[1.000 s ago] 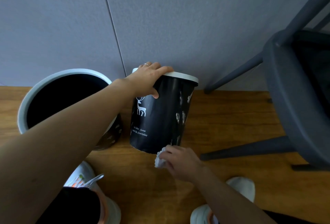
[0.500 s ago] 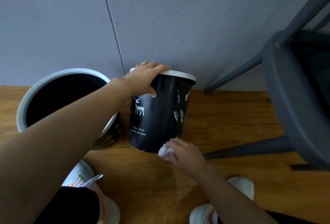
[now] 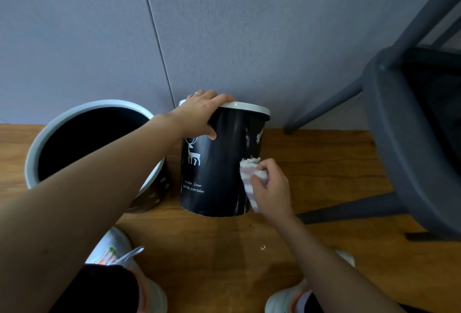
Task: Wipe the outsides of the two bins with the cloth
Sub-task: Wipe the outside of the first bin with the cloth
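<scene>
Head view, the only one.

The small bin [image 3: 219, 163] stands on the wood floor [image 3: 324, 163], close to the grey wall [image 3: 249, 26], long axis vertical but tipped a bit toward the camera. The left hand [image 3: 202, 113] clamps its white rim from above, fingers over the lip, thumb on the front face just above the deer print. That hand is the anchor.

The right hand [image 3: 272, 188] is closed around a bunched white cloth [image 3: 250, 175], which is pressed to the bin's right side at about mid height. The cloth sits between palm and bin wall, so contact is on the right flank and the front face with the print is uncovered.

The big bin [image 3: 92, 138] stands just to the left, open top, its wall very near or touching the small one; I can't tell which, the left forearm hides the gap. It is on the left hand's side, away from the cloth.

Judgement: strokes run up and down along the bin's axis. Open room is to the right, between the bin and the chair [image 3: 411, 125], whose legs bound that space. The back is tight against the wall, and the left is blocked by the big bin, so reaching those faces probably means turning the small bin by its rim rather than moving the cloth round.

Two shoes at the bottom edge limit room toward the person.
</scene>
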Demonstrator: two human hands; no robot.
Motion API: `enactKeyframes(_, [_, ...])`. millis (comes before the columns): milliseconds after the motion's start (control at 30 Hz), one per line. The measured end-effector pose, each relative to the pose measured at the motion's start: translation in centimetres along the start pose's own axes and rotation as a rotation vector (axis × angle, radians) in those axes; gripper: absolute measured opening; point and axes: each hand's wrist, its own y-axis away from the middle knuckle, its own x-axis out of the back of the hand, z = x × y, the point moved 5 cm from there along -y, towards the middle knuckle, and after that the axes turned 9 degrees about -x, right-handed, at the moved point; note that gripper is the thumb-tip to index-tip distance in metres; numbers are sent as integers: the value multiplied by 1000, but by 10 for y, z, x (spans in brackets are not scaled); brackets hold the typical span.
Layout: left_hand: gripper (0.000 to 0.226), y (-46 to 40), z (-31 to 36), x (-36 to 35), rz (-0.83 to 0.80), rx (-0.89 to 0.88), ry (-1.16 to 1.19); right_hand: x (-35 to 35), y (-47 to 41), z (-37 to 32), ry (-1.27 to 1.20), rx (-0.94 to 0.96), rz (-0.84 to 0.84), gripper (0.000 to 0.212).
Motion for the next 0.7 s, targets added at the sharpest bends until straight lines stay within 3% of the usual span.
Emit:
enactKeyframes(200, [95, 0, -1, -1, -5, 2, 1, -11, -2, 1, -142, -202, 33, 15])
enactKeyframes(367, [94, 0, -1, 0, -5, -3, 6, -23, 0, -2, -88, -170, -42, 38])
enactKeyframes(500, [92, -1, 1, 1, -16, -11, 11, -27, 2, 1, 17, -129, -62, 25])
enactKeyframes(700, [94, -2, 5, -1, -34, -22, -15, 0, -40, -33, -93, -119, 64, 17])
